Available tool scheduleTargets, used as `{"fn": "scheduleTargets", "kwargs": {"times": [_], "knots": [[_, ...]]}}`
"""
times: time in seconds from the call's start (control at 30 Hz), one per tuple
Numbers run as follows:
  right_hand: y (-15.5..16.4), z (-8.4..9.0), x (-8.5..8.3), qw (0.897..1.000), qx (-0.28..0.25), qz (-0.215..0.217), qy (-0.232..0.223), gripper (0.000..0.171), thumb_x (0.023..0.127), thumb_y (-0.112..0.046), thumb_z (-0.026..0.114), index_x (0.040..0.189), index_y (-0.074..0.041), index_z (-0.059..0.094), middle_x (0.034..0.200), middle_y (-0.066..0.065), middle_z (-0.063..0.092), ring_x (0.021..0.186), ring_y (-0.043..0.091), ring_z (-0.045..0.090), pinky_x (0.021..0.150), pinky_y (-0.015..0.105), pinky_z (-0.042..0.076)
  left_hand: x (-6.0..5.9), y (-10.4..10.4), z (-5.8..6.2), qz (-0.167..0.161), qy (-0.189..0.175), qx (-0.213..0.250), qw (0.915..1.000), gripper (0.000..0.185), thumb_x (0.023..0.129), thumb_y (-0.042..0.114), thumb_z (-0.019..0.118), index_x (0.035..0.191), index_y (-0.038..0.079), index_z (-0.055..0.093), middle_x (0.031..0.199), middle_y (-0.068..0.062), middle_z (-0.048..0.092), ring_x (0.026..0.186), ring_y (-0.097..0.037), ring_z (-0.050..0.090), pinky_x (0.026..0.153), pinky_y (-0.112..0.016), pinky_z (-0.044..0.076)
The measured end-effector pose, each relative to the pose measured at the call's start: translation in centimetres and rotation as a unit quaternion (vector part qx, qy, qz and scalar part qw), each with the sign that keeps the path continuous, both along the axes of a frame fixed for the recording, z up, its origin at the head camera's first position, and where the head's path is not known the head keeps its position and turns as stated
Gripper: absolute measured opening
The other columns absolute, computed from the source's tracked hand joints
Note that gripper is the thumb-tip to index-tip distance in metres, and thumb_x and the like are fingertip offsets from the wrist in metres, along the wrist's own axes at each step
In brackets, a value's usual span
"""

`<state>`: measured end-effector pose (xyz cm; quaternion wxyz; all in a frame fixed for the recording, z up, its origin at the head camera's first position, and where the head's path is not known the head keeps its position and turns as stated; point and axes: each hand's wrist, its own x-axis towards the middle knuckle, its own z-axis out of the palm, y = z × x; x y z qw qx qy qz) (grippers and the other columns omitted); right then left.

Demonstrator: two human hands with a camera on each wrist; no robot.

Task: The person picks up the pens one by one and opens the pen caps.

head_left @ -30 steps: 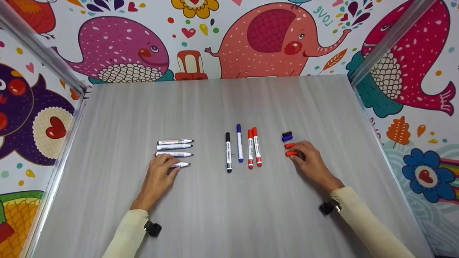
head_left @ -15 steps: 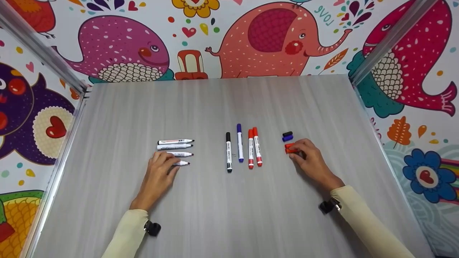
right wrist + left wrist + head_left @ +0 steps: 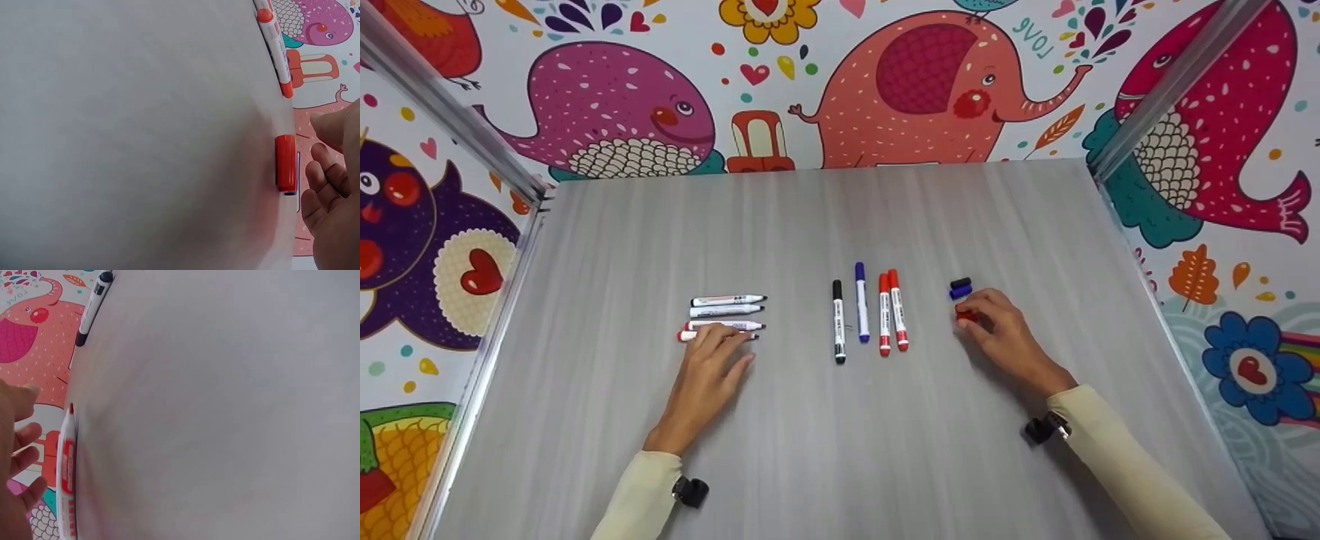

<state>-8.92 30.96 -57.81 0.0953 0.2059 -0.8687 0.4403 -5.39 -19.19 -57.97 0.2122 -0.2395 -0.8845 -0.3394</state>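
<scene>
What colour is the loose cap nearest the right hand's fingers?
Red; the cap shows best in the right wrist view, beside the right hand.

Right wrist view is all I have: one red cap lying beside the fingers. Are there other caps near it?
Observer: Yes. The head view shows a black cap and a blue cap just beyond the red cap, on the side away from the person.
Operator: What is the other hand doing?
Observer: The left hand rests its fingers on the nearest of four uncapped markers, which lie stacked in a row, tips pointing toward the middle.
Operator: And between the two hands?
Observer: Four capped markers lie side by side: one black, one blue, two red.
</scene>
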Motion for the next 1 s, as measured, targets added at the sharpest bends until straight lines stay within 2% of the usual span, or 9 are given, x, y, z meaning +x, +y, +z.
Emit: {"fn": "scheduleTargets", "kwargs": {"times": [0.3, 0.47, 0.6, 0.7, 0.87, 1.0], "knots": [[-0.7, 0.3, -0.7, 0.999, 0.014, 0.026, 0.032, 0.020, 0.093, 0.010, 0.082, 0.111, 0.004, 0.077, 0.114, 0.016, 0.070, 0.109, 0.030, 0.062, 0.092, 0.017, 0.047, 1.4, 1.7, -0.7, -0.016, -0.015, 0.011, 0.9997, 0.036, 0.085, -0.002, 0.092, 0.119, -0.002, 0.079, 0.115, -0.009, 0.072, 0.111, -0.030, 0.063, 0.094, -0.046, 0.046], [-1.2, 0.6, -0.9, 0.999, 0.024, 0.031, 0.018, 0.018, 0.095, 0.007, 0.080, 0.113, 0.004, 0.077, 0.116, 0.015, 0.068, 0.108, 0.029, 0.062, 0.091, 0.014, 0.046, 1.9, 2.3, -0.9, -0.012, -0.020, 0.011, 0.9997, 0.037, 0.083, -0.002, 0.093, 0.117, -0.001, 0.079, 0.116, -0.008, 0.072, 0.113, -0.029, 0.063, 0.094, -0.047, 0.047], [-1.7, 1.0, -1.0, 0.999, 0.033, 0.025, -0.003, 0.019, 0.097, 0.004, 0.081, 0.115, 0.004, 0.077, 0.117, 0.013, 0.068, 0.112, 0.028, 0.062, 0.096, 0.013, 0.045, 2.2, 3.0, -0.9, -0.014, -0.031, 0.007, 0.9994, 0.036, 0.085, 0.000, 0.093, 0.118, -0.001, 0.079, 0.115, -0.008, 0.071, 0.113, -0.028, 0.063, 0.096, -0.046, 0.047], [-2.0, 1.3, -1.2, 0.999, 0.039, 0.023, -0.019, 0.020, 0.098, 0.001, 0.081, 0.117, 0.002, 0.078, 0.119, 0.012, 0.068, 0.114, 0.027, 0.062, 0.101, 0.021, 0.050, 2.5, 3.5, -0.8, -0.015, -0.037, 0.006, 0.9992, 0.037, 0.085, 0.002, 0.093, 0.120, -0.001, 0.079, 0.116, -0.008, 0.071, 0.113, -0.027, 0.063, 0.095, -0.046, 0.048], [-2.5, 1.5, -1.6, 0.998, 0.044, 0.027, -0.037, 0.023, 0.097, 0.000, 0.082, 0.120, 0.001, 0.078, 0.122, 0.009, 0.068, 0.113, 0.026, 0.062, 0.099, 0.045, 0.057, 2.7, 4.3, -0.8, -0.018, -0.050, 0.014, 0.9985, 0.038, 0.086, 0.001, 0.093, 0.121, -0.001, 0.078, 0.117, -0.008, 0.071, 0.114, -0.027, 0.063, 0.098, -0.045, 0.049], [-3.1, 1.6, -2.1, 0.997, 0.046, 0.035, -0.045, 0.023, 0.098, -0.001, 0.082, 0.121, 0.000, 0.077, 0.122, 0.008, 0.068, 0.110, 0.025, 0.062, 0.094, 0.041, 0.056, 2.8, 5.0, -0.8, -0.020, -0.065, 0.019, 0.9975, 0.039, 0.088, 0.001, 0.092, 0.124, -0.002, 0.078, 0.119, -0.008, 0.071, 0.115, -0.026, 0.063, 0.100, -0.043, 0.051]]}}
